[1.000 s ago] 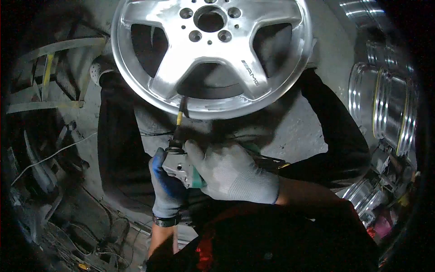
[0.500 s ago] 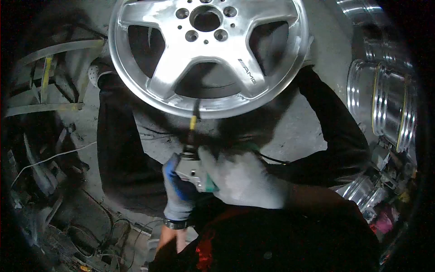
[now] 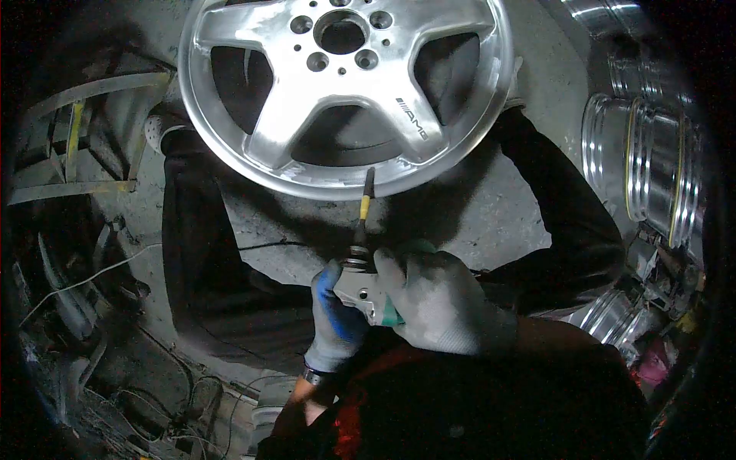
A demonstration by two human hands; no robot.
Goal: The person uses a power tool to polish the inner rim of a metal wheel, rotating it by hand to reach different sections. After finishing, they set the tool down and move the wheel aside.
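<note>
A bare silver alloy wheel (image 3: 360, 92) with wide spokes and AMG lettering lies face up at the top of the view. My gloved left hand (image 3: 336, 318), grey with a blue patch, is wrapped round the metal head of a green and silver hand-held grinder (image 3: 359, 287). My right hand (image 3: 441, 299), in a grey glove, closes round its green body from the right. From the grinder a slim shaft with a yellow band (image 3: 365, 207) points up, and its dark tip (image 3: 369, 180) overlaps the wheel's lower rim. The right hand hides much of the body.
My dark-trousered legs (image 3: 203, 253) are bent to either side below the wheel. More shiny wheels (image 3: 652, 165) stand along the right. To the left are a metal frame (image 3: 80, 184) and scrap parts, with cables (image 3: 184, 368) on the grey floor.
Both hands have shifted right with the grinder still gripped, and its tip has moved right along the wheel's lower rim. The whole view has shifted slightly.
</note>
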